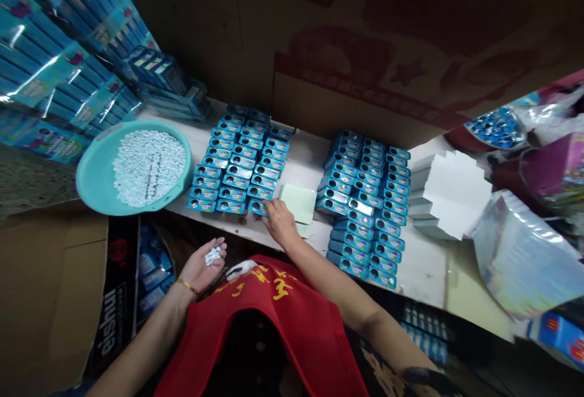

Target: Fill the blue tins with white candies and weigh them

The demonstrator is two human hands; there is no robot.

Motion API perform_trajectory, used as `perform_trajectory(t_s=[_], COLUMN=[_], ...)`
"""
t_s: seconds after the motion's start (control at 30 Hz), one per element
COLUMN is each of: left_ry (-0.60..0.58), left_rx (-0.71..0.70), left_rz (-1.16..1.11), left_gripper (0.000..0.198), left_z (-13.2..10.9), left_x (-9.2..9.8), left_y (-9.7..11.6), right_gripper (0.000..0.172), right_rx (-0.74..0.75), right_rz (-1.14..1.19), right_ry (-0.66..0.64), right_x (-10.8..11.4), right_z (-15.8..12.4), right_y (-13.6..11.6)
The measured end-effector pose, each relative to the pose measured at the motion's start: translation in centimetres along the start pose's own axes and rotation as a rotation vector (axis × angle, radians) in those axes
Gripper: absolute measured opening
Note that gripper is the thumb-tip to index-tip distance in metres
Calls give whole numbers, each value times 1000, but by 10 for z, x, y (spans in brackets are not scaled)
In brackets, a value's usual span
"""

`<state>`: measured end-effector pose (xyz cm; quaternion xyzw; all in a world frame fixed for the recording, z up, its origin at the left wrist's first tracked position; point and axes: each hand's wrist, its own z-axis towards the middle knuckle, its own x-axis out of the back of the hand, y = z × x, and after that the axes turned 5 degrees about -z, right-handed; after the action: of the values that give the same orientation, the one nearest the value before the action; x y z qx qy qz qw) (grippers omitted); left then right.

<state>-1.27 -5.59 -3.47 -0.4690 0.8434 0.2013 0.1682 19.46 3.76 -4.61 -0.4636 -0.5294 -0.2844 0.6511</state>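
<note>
1. Packs (59, 75) of blue goods in shiny wrap rise in tall stacks, far left of and beyond the left grip.
2. An open carton (59, 287) sits low, left of the left grip.
3. A turquoise basin (91, 172) stands left of and beyond the left grip, holding a heap of white pellets (130, 166).
4. The left grip (203, 269) is palm up, fingers loosely curled and unclosed, with a handful (213, 256) of the same pellets lying in it.
5. Beyond both grips, the left cases (237, 163), blue with dark round spots, lie in three columns on the white worktop (303, 157).
6. The right grip (280, 222) has its fingertips at the nearest right-hand case (257, 207) of that group; whether they pinch it or only touch, I cannot tell.
7. A pale scale (298, 198) lies just beside the right grip, to its right.
8. The right cases (365, 196) form another group farther right of that grip.
9. A white stack (456, 193) stands right of those, well apart from the right grip.
10. Farthest right of the grip are clear sleeves (524, 263), piled up.
</note>
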Motion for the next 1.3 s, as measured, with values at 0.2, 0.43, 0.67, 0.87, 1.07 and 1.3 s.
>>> perform_trajectory(t_s=[0.2, 0.43, 0.67, 0.87, 1.07, 1.3], left_ry=[-8, -11, -57, -1, -37, -37], left_rx=[20, 34, 62, 70, 73, 85], left_rz=[40, 97, 98, 125, 128, 96], left_gripper=[14, 14, 15, 14, 14, 16], left_z=[2, 11, 8, 7, 7, 8], left_x=[-6, -16, -34, -47, -65, -60], left_y=[2, 0, -11, -22, -34, -33], right_gripper=[36, 21, 19, 21, 21, 26], right_rx=[-4, -395, -262, -110, -4, -229], right_rz=[-19, -323, -362, -336, -214, 103], right_ry=[44, 155, 134, 82, 0, 317], right_x=[-6, 30, 47, 61, 41, 44], right_z=[-2, -61, -71, -70, -38, -75], right_y=[18, 125, 135, 95, 67, 97])
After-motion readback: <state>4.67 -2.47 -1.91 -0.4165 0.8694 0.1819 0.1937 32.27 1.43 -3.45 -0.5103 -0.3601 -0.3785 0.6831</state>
